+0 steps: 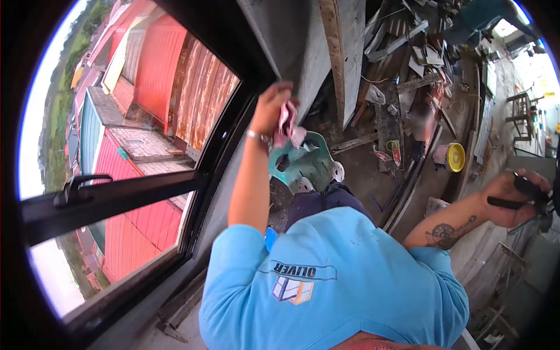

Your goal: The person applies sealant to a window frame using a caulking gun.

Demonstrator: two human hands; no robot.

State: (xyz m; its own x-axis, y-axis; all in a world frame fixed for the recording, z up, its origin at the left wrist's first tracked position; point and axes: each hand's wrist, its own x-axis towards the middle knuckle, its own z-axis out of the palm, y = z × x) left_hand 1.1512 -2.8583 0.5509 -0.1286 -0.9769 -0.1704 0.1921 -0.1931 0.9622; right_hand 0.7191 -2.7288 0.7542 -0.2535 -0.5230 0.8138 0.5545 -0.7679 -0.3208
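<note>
Pink cloth (285,125) is bunched in my left hand (273,109), which is raised beside the black window frame (224,125), close to its upper right corner. The fingers are wrapped round the cloth, and a fold hangs below them. Far out to the right, my right hand (506,197) is closed round a black object (528,188) with a dark bar sticking out; its kind cannot be made out. Below me, my feet in white perforated shoes (337,171) are on a green plastic seat (312,153).
A black window handle (81,188) sits on the sash at left, with red metal roofs outside. A wooden plank (335,58) leans ahead. Scrap wood and debris cover the floor around a yellow bucket (455,157). A wooden chair (521,116) stands farther back.
</note>
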